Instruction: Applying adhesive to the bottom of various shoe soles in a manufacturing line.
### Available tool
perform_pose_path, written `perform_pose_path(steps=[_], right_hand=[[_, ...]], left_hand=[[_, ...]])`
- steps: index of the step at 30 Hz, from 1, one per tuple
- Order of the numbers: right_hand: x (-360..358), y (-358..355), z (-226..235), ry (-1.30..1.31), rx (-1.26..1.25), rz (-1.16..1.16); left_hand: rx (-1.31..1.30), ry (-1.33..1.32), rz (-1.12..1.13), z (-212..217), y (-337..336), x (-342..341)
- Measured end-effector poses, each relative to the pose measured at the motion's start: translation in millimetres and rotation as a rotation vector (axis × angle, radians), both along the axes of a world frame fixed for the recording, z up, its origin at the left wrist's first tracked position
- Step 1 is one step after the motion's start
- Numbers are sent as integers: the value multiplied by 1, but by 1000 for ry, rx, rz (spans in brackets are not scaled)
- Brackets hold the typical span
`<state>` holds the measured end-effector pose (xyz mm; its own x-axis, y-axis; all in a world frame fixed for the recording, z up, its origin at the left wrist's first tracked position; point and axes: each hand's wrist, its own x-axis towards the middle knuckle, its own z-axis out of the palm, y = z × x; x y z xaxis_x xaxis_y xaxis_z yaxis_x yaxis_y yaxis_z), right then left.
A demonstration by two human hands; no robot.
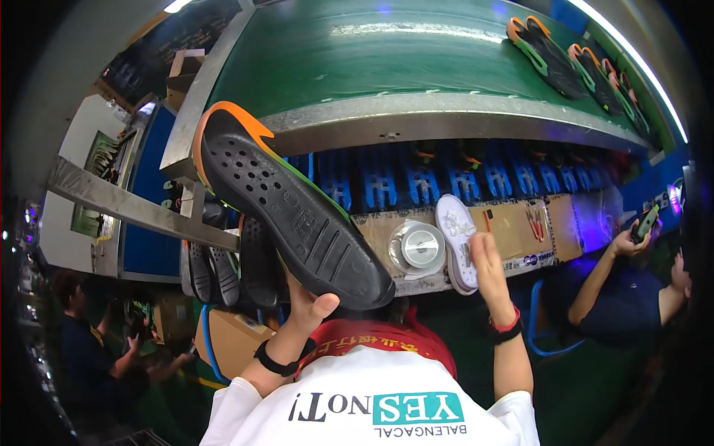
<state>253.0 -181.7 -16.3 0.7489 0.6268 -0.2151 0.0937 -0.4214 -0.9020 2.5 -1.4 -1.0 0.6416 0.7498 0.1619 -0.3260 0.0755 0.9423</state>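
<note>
A large black shoe sole [301, 215] with an orange tip and green edging is tilted in front of me, its perforated, grooved face turned up. My left hand [306, 308] grips it near its lower end, the thumb along the edge and the other fingers hidden behind it. My right hand [491, 276] is held up with fingers stretched out and nothing visible in it. Just left of those fingers lies a white shoe sole [452, 215] with clear bits on it; I cannot tell whether the hand touches it. Beside that sole sits a round pale dish [422, 247] on cardboard.
A green conveyor belt [387, 63] with a metal rim [454, 111] runs across the far side, carrying several soles [547, 59] at right. Blue racks [379, 182] stand beneath. More dark soles [260, 260] hang at left. Co-workers [621, 286] are on both sides.
</note>
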Motion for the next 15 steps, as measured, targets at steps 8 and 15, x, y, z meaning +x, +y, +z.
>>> perform_pose_path(steps=[8, 15], right_hand=[[-79, 43, 90, 14, 403, 482], [-84, 57, 94, -292, 593, 414]], left_hand=[[128, -68, 36, 4, 21, 2], [194, -82, 39, -4, 27, -2]])
